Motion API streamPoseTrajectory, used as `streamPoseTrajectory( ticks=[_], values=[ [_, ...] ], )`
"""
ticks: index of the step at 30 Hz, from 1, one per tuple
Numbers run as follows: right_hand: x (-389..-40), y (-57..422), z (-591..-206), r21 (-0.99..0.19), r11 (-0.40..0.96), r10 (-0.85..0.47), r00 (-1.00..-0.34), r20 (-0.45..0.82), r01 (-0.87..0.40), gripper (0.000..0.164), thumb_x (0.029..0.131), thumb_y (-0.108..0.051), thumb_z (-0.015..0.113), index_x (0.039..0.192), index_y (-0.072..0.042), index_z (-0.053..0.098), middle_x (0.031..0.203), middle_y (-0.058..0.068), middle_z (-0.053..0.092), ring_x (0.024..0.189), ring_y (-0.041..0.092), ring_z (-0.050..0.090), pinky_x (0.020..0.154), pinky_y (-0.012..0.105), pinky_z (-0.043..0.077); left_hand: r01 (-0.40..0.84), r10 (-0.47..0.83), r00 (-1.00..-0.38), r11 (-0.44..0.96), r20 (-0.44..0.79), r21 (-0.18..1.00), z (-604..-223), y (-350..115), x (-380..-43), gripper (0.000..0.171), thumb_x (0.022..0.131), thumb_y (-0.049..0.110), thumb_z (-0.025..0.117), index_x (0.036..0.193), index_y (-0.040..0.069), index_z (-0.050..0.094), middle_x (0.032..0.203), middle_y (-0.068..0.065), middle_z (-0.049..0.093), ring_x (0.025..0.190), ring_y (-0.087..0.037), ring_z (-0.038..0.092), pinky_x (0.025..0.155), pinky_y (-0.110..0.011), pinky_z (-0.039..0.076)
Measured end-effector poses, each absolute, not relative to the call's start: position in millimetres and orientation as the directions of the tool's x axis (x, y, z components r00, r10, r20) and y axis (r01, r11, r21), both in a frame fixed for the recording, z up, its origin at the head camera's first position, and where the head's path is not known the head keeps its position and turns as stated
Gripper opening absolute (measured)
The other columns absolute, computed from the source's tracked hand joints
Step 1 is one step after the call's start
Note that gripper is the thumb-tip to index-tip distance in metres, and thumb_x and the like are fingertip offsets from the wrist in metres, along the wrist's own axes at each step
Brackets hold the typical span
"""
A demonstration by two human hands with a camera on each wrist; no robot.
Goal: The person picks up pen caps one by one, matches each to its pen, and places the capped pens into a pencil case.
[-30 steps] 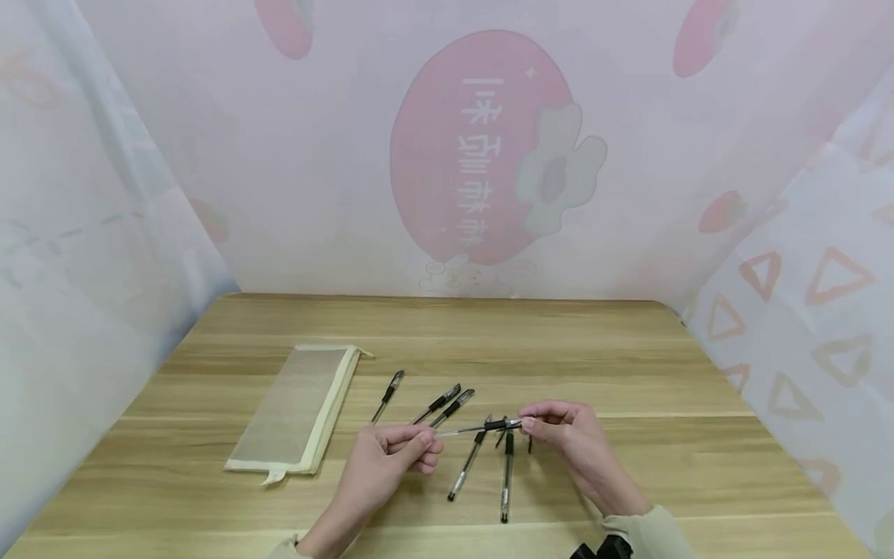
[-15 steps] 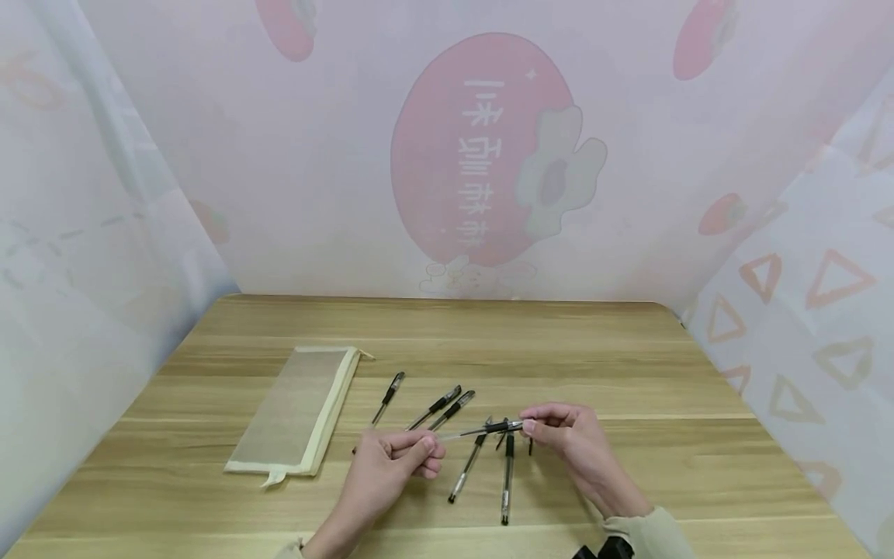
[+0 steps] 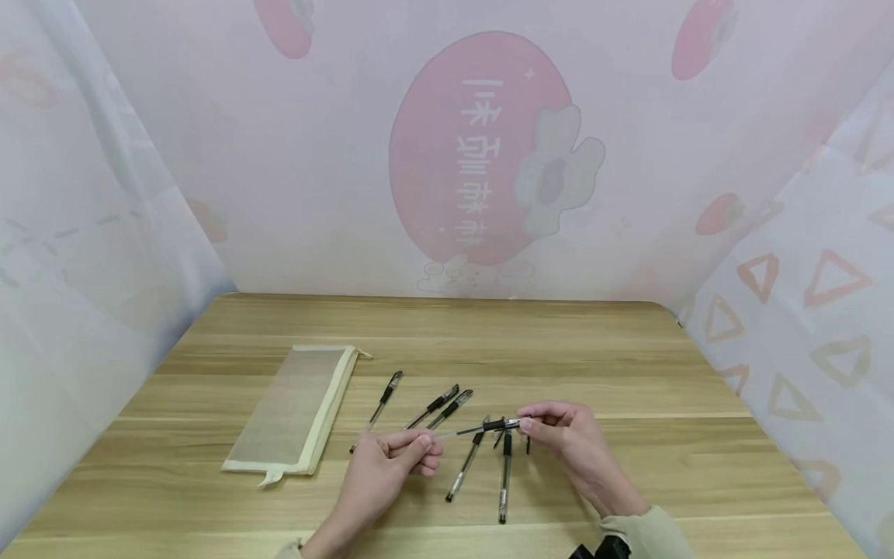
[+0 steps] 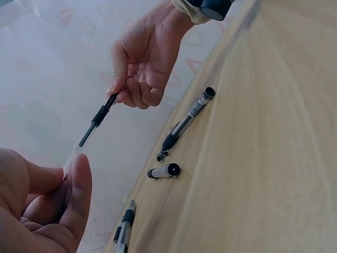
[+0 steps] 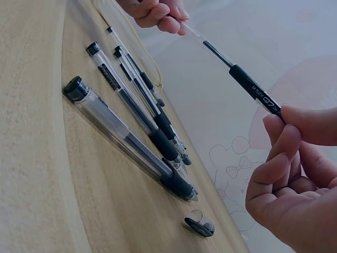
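Between my hands, above the table, hangs a clear-barrelled gel pen with a black rubber grip. My left hand pinches the clear tail end of the barrel between thumb and fingers. Thumb and forefinger of my right hand pinch the other end, beside the black labelled part that shows in the right wrist view on the same pen. Just below lie two similar pens, one slanting and one nearly straight. A loose pen cap sits near their tips in the right wrist view.
Several more pens lie left of centre, including a separate one and a close pair. A flat mesh zip pouch with cream edging rests on the wooden table at left. Printed cloth surrounds the back and sides.
My left hand has shifted very slightly, and the end of a pen behind it has come into sight. More dark ink shows in the held pen's barrel. The right hand stays nearly still.
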State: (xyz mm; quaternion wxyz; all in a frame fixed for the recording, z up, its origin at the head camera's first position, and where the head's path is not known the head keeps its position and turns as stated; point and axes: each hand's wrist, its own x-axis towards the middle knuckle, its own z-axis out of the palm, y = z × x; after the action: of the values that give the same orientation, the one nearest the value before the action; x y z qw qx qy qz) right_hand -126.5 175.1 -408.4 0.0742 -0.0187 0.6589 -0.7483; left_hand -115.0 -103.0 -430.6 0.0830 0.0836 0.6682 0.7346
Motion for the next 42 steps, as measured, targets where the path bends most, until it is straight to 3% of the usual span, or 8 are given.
streamPoseTrajectory(
  ticks=[13,20,29,36,42],
  values=[
    [-119.8,175.8,-413.4,-0.98,-0.139,-0.154,-0.981,-0.12,0.142,0.021,0.084,-0.005,0.075,0.103,0.001,0.07,0.093,0.009,0.068,0.08,0.017,0.061,0.073,0.027,0.052,-0.121,0.237,-0.969,-0.213,-0.068,0.97,-431.5,-109.7,-111.0,0.034,0.091,0.007,0.069,0.116,-0.015,0.061,0.102,-0.027,0.068,0.093,-0.04,0.067,0.08,-0.037,0.057],
    [-119.1,174.3,-413.0,-0.981,-0.133,-0.13,-0.984,-0.125,0.143,0.036,0.083,-0.004,0.076,0.112,0.013,0.063,0.094,0.011,0.068,0.082,0.02,0.062,0.073,0.027,0.052,-0.118,0.222,-0.973,-0.216,-0.069,0.969,-427.6,-110.7,-107.5,0.033,0.091,0.006,0.07,0.115,-0.016,0.061,0.101,-0.028,0.068,0.09,-0.039,0.067,0.08,-0.038,0.057],
    [-125.0,178.3,-408.2,-0.988,-0.055,-0.101,-0.985,-0.138,0.144,0.026,0.084,-0.005,0.075,0.108,0.001,0.069,0.094,0.012,0.068,0.078,0.02,0.06,0.073,0.03,0.054,-0.126,0.287,-0.955,-0.184,-0.07,0.975,-429.0,-109.8,-112.2,0.029,0.089,0.01,0.074,0.109,-0.01,0.068,0.097,-0.027,0.068,0.087,-0.035,0.068,0.077,-0.037,0.059],
    [-169.5,196.0,-387.3,-0.959,0.28,-0.3,-0.944,-0.135,0.048,0.032,0.087,-0.01,0.073,0.116,0.001,0.064,0.1,0.019,0.066,0.094,0.041,0.062,0.09,0.051,0.051,-0.101,0.373,-0.927,-0.148,-0.039,0.984,-426.8,-106.5,-118.7,0.029,0.085,0.006,0.076,0.109,-0.009,0.068,0.093,-0.026,0.07,0.084,-0.04,0.069,0.073,-0.037,0.059],
    [-225.3,200.3,-389.9,-0.941,0.337,-0.511,-0.845,-0.159,-0.026,0.039,0.086,-0.011,0.076,0.117,0.007,0.062,0.102,0.017,0.068,0.102,0.05,0.057,0.093,0.057,0.048,-0.115,0.453,-0.889,-0.081,-0.067,0.99,-426.7,-96.4,-114.3,0.035,0.083,0.001,0.077,0.113,-0.011,0.065,0.091,-0.026,0.07,0.079,-0.039,0.07,0.067,-0.036,0.06]
  ],
)
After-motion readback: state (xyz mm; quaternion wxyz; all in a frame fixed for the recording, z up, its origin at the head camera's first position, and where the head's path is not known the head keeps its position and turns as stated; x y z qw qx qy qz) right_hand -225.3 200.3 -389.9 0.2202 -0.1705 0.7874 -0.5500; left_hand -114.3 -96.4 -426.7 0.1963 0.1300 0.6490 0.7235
